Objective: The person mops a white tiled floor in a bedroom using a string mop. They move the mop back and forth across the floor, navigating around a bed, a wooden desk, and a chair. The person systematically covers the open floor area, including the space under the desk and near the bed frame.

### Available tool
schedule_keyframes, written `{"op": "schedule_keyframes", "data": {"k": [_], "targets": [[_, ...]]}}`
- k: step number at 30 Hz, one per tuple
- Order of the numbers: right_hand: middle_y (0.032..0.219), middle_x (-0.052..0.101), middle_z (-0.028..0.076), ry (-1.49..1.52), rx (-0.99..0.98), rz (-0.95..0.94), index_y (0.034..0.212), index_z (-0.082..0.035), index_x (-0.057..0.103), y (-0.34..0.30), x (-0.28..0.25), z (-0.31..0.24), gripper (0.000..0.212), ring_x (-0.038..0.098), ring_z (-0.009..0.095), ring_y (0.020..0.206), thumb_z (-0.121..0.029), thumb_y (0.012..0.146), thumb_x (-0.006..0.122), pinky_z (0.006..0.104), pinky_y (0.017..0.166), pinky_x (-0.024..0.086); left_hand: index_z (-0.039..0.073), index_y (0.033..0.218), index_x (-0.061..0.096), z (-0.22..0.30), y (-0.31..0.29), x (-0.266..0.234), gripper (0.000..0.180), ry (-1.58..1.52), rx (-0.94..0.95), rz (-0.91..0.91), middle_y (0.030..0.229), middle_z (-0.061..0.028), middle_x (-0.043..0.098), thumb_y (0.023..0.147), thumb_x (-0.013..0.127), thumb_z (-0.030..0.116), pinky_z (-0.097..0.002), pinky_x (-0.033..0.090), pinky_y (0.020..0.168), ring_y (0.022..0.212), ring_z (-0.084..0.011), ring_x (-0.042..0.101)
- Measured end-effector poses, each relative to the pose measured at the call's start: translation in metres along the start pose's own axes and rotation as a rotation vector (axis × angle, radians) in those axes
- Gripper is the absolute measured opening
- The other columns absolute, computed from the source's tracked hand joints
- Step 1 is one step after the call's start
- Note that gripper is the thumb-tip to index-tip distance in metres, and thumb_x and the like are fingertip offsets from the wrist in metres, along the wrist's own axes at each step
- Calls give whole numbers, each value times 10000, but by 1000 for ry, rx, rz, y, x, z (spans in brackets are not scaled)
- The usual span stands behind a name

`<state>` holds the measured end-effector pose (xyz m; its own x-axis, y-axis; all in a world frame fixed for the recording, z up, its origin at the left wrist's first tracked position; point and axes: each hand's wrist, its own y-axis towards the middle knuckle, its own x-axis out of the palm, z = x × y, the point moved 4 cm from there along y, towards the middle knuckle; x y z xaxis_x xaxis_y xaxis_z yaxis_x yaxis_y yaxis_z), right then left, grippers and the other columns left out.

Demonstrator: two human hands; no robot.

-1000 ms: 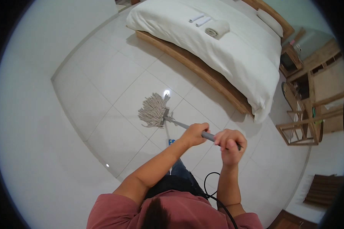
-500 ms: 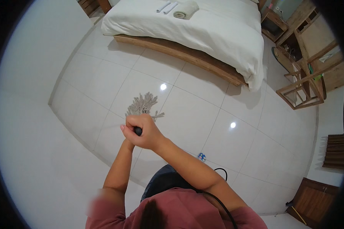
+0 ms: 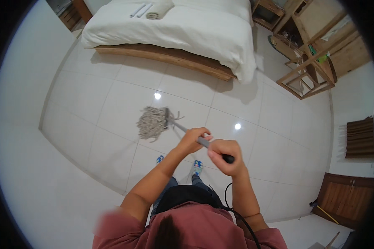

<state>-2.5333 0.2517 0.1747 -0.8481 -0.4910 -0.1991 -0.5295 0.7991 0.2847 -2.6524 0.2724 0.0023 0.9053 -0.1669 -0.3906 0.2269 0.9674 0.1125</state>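
Mop (image 3: 167, 119) in a two-handed grip

The white wall (image 3: 16, 137) stands leftmost, well apart from the grey strands (image 3: 151, 123), which fan across the tiled floor (image 3: 77, 101) in front of the bed (image 3: 166, 31). A good stroke probably wants that whole fan flat, with light, even pressure and overlapping passes. Blue footwear (image 3: 198, 165) shows below the handle (image 3: 179, 126), so strokes would best swing wide of it. The left hand (image 3: 194, 140) is wrapped around the handle, well placed to guide direction. Just beyond, the right hand (image 3: 227, 157) is clenched near the black end, a sensible pivot. Farthest right, the wooden frame (image 3: 305, 81) would call for shorter, careful strokes.
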Motion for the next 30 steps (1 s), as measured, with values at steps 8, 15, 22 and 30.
{"op": "schedule_keyframes", "data": {"k": [8, 15, 22, 30], "targets": [[530, 472, 40, -119, 57, 285, 606, -6, 477, -86, -124, 2, 184, 437, 137, 496, 1, 775, 550, 277, 561, 407, 67, 793, 599, 78, 71, 154, 196, 71, 46, -117, 682, -137, 620, 838, 624, 257, -424, 457, 649, 700, -338, 604], [528, 461, 37, 135, -49, 383, 577, -24, 421, -116, -132, 7, 283, 421, 127, 483, -78, 837, 519, 268, 484, 330, 29, 696, 563, 81, 58, 184, 265, 29, 81, -19, 600, -188, 569, 805, 654, 252, -430, 441, 552, 596, -391, 565], [468, 412, 19, 243, -132, 260, 572, -57, 406, -110, -71, -3, 300, 384, 134, 412, -126, 845, 511, 306, 495, 367, 10, 670, 544, 70, -10, 121, 313, 85, -74, 37, 624, -208, 568, 797, 672, 266, -449, 441, 571, 625, -402, 562], [561, 503, 63, 326, -10, -50, 624, 2, 489, -131, 48, 18, 213, 441, 130, 491, -68, 823, 519, 269, 487, 360, 22, 751, 541, 16, -155, 41, 227, 217, -95, 272, 663, -169, 579, 760, 706, 177, -399, 423, 545, 593, -356, 533]]}}
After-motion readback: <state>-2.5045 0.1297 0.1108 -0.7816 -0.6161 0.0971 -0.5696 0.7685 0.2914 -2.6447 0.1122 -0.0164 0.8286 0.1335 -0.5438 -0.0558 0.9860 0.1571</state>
